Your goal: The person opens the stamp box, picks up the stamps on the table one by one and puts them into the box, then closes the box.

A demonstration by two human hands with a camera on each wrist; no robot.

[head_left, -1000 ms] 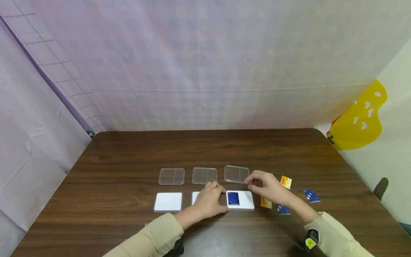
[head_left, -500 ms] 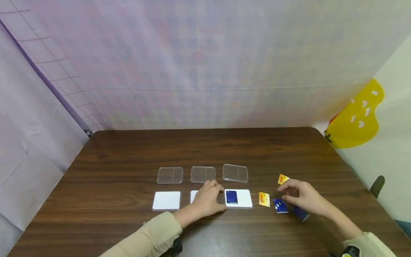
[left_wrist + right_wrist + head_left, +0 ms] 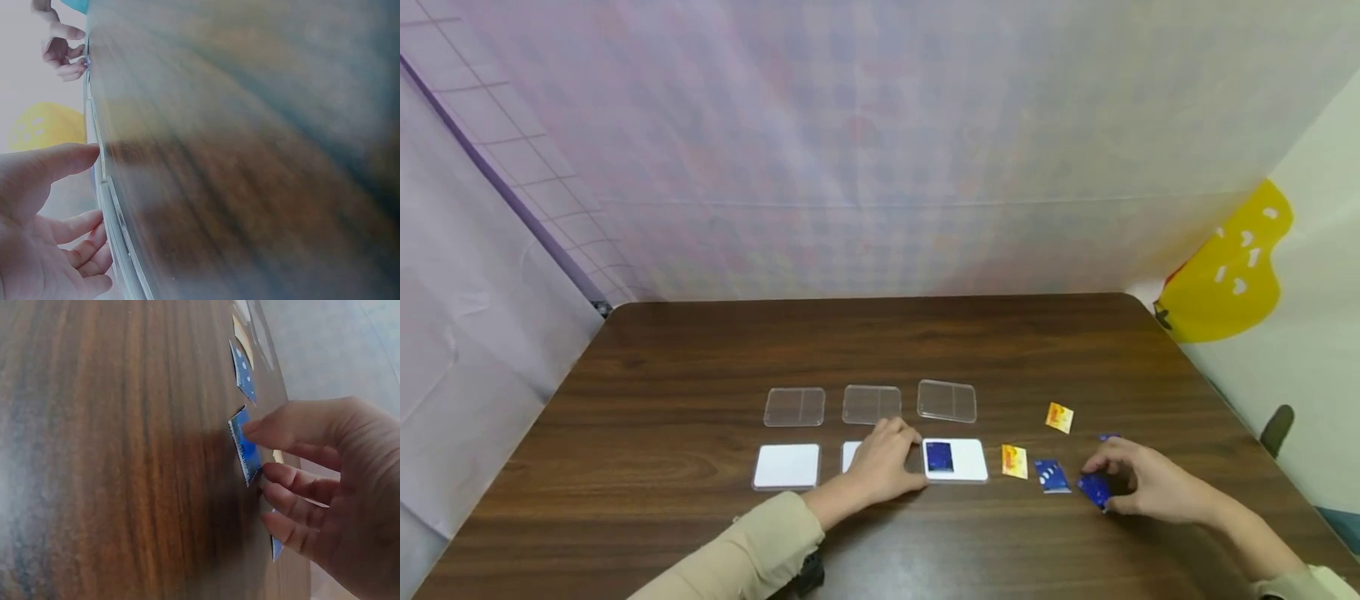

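My left hand [image 3: 880, 462] rests over a middle clear case [image 3: 850, 452] with a white insert, its thumb at the edge of the right case [image 3: 970, 461]. On that case's white insert lies a dark blue stamp [image 3: 939, 457]. My right hand [image 3: 1153, 483] pinches another blue stamp [image 3: 1094, 490] between thumb and fingers, at the tabletop. In the right wrist view this stamp [image 3: 245, 447] shows a pale toothed edge, with the thumb on its face. Partly hidden behind the right hand is one more blue stamp [image 3: 1108, 436].
A blue stamp [image 3: 1052, 477] and two orange-yellow stamps, one near [image 3: 1014, 461] and one farther [image 3: 1059, 417], lie right of the cases. A white-filled case [image 3: 787, 467] stands at left. Three clear lids [image 3: 795, 407] form a row behind. A patterned curtain [image 3: 850, 150] hangs beyond the table.
My right hand has moved right, away from the right case and across the loose stamps, and now pinches a blue one. My left hand has stayed on the cases.
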